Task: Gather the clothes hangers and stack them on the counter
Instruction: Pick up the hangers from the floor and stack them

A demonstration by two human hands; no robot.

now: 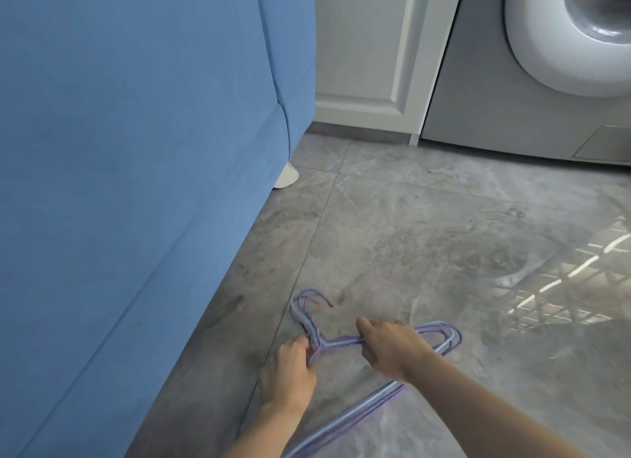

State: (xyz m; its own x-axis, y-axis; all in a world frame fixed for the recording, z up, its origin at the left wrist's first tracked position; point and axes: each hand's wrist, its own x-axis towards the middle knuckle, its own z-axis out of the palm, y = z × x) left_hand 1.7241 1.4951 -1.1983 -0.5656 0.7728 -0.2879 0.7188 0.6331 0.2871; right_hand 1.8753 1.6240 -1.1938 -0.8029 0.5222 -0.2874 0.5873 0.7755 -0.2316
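Note:
A bundle of thin purple and light-blue clothes hangers lies low over the grey tiled floor, hooks pointing away from me. My left hand is closed around the bundle at the neck, just below the hooks. My right hand grips the upper shoulder bar of the same bundle, thumb stretched toward the hooks. The bottom bars run down toward the frame's lower edge under my right forearm. No counter top is in view.
A blue sofa fills the left side, with a white foot at its corner. A white cabinet door and a grey washing machine stand at the back. Bare tile floor stretches between them.

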